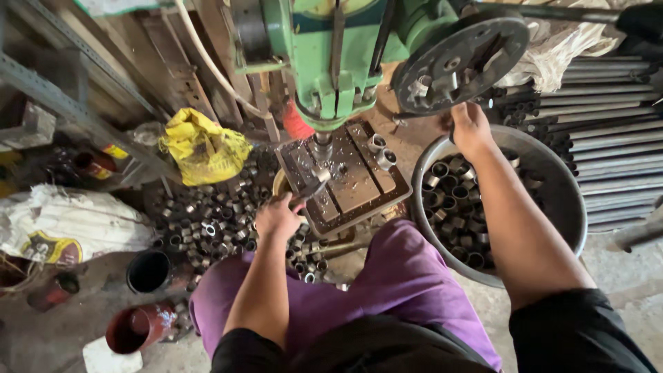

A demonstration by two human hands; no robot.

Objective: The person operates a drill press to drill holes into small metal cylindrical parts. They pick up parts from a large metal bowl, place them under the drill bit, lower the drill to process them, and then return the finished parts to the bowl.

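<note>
My left hand (276, 217) grips a pair of pliers (309, 190) that hold a short metal tube piece (323, 175) on the drill table (359, 186), right under the spindle (322, 144) of a green drill press (338, 62). My right hand (471, 128) is closed around the feed handle (421, 114) below the machine's round dark wheel (461, 59). Two more tube pieces (381, 150) stand on the far part of the table.
A metal basin (563, 200) at the right holds several cut tube rings. A heap of rings (207, 221) lies on the floor at the left. Long pipes (608, 138) are stacked at right. A yellow bag (202, 146) and dark and red pipe sections (146, 273) lie left.
</note>
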